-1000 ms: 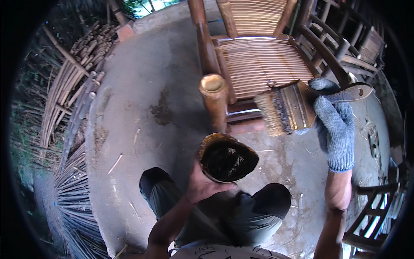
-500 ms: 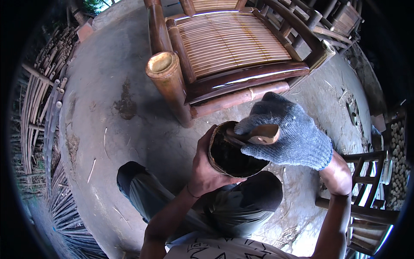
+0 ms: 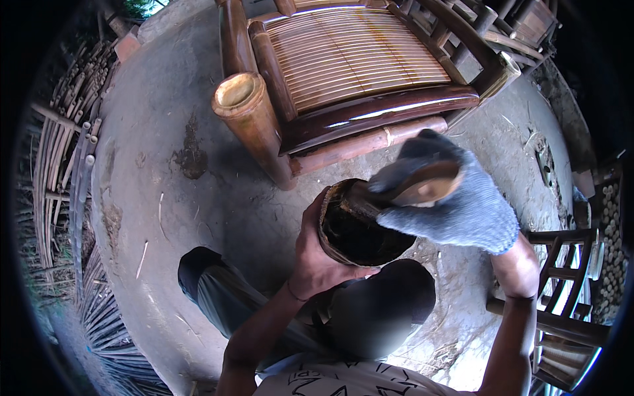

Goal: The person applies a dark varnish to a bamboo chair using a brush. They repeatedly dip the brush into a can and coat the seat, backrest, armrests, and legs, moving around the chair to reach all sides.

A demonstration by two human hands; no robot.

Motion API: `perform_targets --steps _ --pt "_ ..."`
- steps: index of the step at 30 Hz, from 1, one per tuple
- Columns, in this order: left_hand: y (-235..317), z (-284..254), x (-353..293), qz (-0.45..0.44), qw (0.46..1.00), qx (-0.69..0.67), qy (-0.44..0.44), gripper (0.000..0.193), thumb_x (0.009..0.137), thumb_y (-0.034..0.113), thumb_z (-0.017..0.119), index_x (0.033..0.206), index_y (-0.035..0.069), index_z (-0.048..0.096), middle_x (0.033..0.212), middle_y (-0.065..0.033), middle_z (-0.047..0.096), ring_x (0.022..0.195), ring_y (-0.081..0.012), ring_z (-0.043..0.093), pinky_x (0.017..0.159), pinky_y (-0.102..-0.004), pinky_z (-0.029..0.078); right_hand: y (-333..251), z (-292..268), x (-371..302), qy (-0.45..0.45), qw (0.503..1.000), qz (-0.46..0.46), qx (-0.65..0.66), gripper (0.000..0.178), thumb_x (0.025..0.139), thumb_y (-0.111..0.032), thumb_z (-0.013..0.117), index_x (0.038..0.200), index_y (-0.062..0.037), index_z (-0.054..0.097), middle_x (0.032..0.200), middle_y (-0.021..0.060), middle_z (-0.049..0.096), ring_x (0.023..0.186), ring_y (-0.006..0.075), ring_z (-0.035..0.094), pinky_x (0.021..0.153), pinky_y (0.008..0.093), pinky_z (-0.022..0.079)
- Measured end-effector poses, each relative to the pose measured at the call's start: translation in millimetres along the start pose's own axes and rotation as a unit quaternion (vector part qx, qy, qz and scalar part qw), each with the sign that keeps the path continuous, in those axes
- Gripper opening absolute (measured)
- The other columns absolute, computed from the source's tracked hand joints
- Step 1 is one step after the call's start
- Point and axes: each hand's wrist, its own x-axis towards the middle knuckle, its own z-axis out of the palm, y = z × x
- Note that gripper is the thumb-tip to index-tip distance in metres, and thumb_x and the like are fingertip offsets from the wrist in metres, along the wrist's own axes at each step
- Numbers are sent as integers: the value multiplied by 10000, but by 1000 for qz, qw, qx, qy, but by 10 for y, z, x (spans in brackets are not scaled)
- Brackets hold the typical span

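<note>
Hidden or unclear: the bristle end of the brush [image 3: 396, 191] sits down inside the dark container [image 3: 360, 228] and cannot be seen; only part of the wooden handle shows, under the glove. The container's contents read as a dark mass, nature not discernible. Its base is covered by the left hand [image 3: 317, 254].
Cut off: the far end of the bamboo chair [image 3: 356, 72] runs out of the top edge; a second chair [image 3: 561, 290] at the right is only partly in view.
Brush axis: long axis tilted, handle rising toward upper right, head end pointing down-left into the container mouth.
Container position: held above the person's lap, in front of the chair's front rail, mouth facing up and slightly right.
Left hand: bare, fingers wrapped round the container's left wall and underside, gripping it.
Right hand [image 3: 456, 204]: in a grey knit glove, fingers clenched over the brush handle.
Change from half a second ago: the same dipping posture holds; the chair and its thick bamboo post [image 3: 247, 115] sit a little lower and nearer centre.
Change from one second ago: the brush was then raised clear beside the chair seat, bristles visible; now it is in the container.
</note>
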Motion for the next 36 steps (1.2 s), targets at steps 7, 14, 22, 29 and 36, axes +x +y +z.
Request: perform_targets --steps 7,14,22,29,36 --pt "124 -324 -154 -127 986 -105 12 923 823 650 594 1566 267 201 1613 -144 190 1486 -399 203 1111 -703 257 606 368 -525 274 727 164 607 395 906 -232 707 1252 -61 625 1202 108 668 999 232 700 761 341 611" --pt "344 -1007 -1225 41 860 444 250 1119 585 252 960 1489 32 338 1487 -142 437 1349 -295 462 1155 -473 359 1218 1927 -383 333 468 231 785 283 878 -153 717 1125 -135 581 1088 65 643 964 220 684 731 366 647" --pt "1166 -1324 -1782 197 689 603 352 722 844 315 741 1405 -19 434 1396 -196 513 1218 -385 542 1074 -525 389 1896 2956 -8 378 659 180 624 248 935 -122 696 1178 -89 659 1130 13 650 940 137 620 777 302 556" --pt "1679 -1353 -1677 201 542 752 316 598 968 436 610 1342 -14 491 1354 -182 551 1227 -365 548 1043 -518 407 4008 1065 -973 569 764 290 96 301 925 -84 684 1218 -30 649 1083 83 698 911 168 664 786 347 590" --pt "1660 -904 -1376 274 782 450 332 968 806 439 795 1527 94 250 1496 -152 395 1324 -340 455 1101 -519 397 1866 2506 62 333 940 57 -37 478 707 -66 733 1169 -162 658 1011 81 646 946 305 644 822 424 561"
